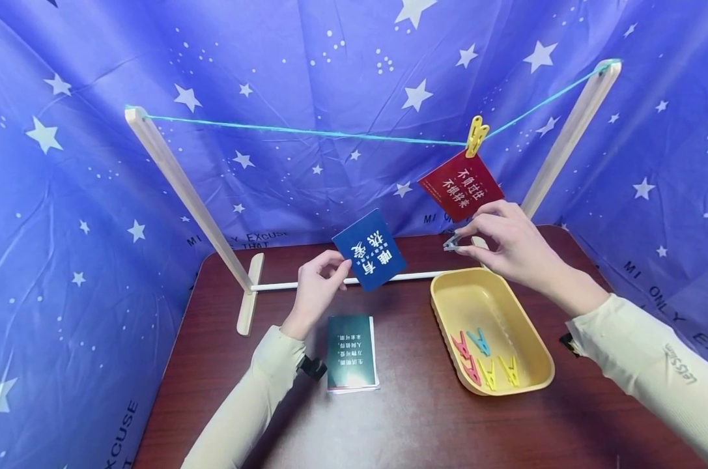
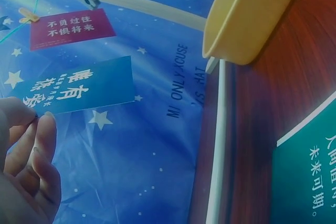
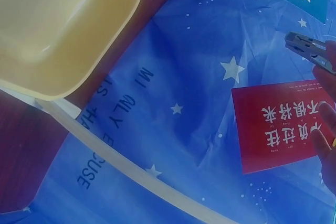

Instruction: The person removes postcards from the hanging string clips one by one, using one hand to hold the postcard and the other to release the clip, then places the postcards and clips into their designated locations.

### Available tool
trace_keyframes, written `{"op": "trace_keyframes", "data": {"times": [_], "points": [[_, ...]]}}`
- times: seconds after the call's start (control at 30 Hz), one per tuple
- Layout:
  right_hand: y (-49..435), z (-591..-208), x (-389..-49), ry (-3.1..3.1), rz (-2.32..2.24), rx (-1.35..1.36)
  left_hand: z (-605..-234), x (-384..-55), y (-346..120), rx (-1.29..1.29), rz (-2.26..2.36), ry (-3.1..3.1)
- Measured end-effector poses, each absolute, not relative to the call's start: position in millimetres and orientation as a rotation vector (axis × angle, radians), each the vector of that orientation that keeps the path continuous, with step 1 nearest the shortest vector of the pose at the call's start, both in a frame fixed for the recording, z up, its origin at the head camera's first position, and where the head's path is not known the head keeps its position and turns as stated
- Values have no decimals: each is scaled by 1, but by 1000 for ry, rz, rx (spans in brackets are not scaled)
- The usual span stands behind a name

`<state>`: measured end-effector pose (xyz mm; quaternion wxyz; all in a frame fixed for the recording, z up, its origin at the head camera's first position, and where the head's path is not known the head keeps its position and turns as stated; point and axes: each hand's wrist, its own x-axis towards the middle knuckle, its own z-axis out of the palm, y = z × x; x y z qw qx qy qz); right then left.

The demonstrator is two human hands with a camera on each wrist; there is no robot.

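Between thumb and fingers my left hand [image 1: 319, 284] pinches a blue card [image 1: 372, 250] with white characters by its lower left edge. The card is tilted and sits below the green string [image 1: 307, 132]. My right hand [image 1: 509, 242] pinches a grey clothespin [image 1: 452, 242], also seen as a grey clothespin [image 3: 310, 51] in the right wrist view. Just above that hand a red card [image 1: 462, 185] hangs from the string by a yellow clothespin [image 1: 476, 137]. On the table below lies a stack of cards [image 1: 352, 352], a green one on top.
A yellow tub [image 1: 492, 293] with several pink, yellow and blue clothespins stands at the right of the table. Two wooden posts, left post [image 1: 184, 189] and right post [image 1: 570, 140], carry the string. A white rod [image 1: 412, 276] runs along the base. Blue starred cloth [image 1: 307, 65] surrounds the table.
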<state>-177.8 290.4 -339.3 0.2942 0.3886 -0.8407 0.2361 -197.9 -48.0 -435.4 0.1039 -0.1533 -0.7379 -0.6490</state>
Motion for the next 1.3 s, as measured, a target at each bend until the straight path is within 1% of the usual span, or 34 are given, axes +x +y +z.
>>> {"op": "trace_keyframes", "data": {"times": [0.2,0.63,1.3], "points": [[291,-343,-177,-2251,624,1023,-443,-199,-51,-482,-1922,-2158],[294,-350,-173,-2297,597,998,-443,-192,-56,-519,-1890,-2226],[298,-366,-163,-2406,591,903,-454,-183,-59,-424,-1943,-2268]]}}
